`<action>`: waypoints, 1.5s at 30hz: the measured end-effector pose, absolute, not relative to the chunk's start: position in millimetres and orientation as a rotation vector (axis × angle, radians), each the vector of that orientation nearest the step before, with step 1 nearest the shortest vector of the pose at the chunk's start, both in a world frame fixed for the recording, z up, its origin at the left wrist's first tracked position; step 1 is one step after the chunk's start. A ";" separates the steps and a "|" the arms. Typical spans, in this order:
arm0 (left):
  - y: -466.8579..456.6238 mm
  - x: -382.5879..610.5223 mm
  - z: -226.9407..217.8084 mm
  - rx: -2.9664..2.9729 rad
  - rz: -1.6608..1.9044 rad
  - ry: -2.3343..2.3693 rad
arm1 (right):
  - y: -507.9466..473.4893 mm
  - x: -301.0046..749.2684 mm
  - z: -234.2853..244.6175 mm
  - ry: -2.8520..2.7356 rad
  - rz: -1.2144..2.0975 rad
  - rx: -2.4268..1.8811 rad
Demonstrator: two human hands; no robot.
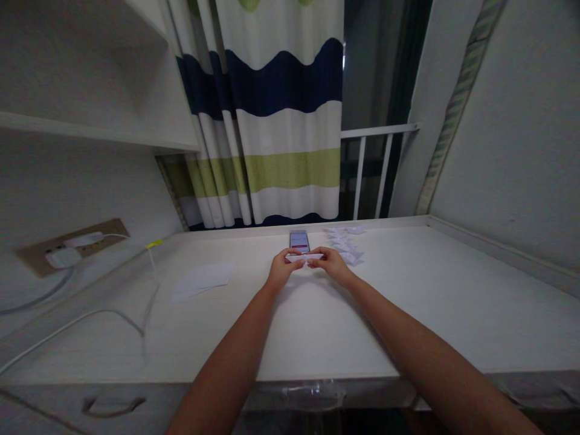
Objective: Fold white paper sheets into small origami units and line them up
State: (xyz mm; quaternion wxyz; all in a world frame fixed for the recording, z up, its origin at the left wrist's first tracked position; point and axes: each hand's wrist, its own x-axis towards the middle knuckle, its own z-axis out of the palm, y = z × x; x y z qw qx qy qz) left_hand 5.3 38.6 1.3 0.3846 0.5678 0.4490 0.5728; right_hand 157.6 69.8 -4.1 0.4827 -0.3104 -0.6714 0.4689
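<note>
Both my hands meet over the middle of a white desk [317, 326]. My left hand [281, 268] and my right hand [331, 263] each pinch one end of a small folded white paper [304, 258], held just above the desk top. Right behind the paper lies a phone [299, 240] with its screen lit. A cluster of several small folded white papers [347, 244] sits just right of the phone, close to my right hand.
A flat sheet of white paper [202, 280] lies on the desk at left. A white cable [113, 314] runs from a wall socket with a plugged-in charger [63, 257]. A striped curtain [276, 121] and a white rail [378, 130] stand behind the desk. A drawer handle [113, 408] shows below.
</note>
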 end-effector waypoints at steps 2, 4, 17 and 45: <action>38.2 5.8 0.4 1.424 1.440 1.131 | 70.3 158.1 -4.5 -1.613 1.163 -0.758; 38.0 6.5 -0.3 1.382 1.416 1.069 | 70.6 158.4 -4.5 -1.590 1.172 -0.768; 35.9 1.7 4.6 1.243 1.322 1.010 | 59.9 162.7 5.4 -1.575 1.373 -0.837; 35.3 1.3 7.7 0.956 1.365 0.777 | 67.8 165.5 0.8 -1.464 1.439 -0.734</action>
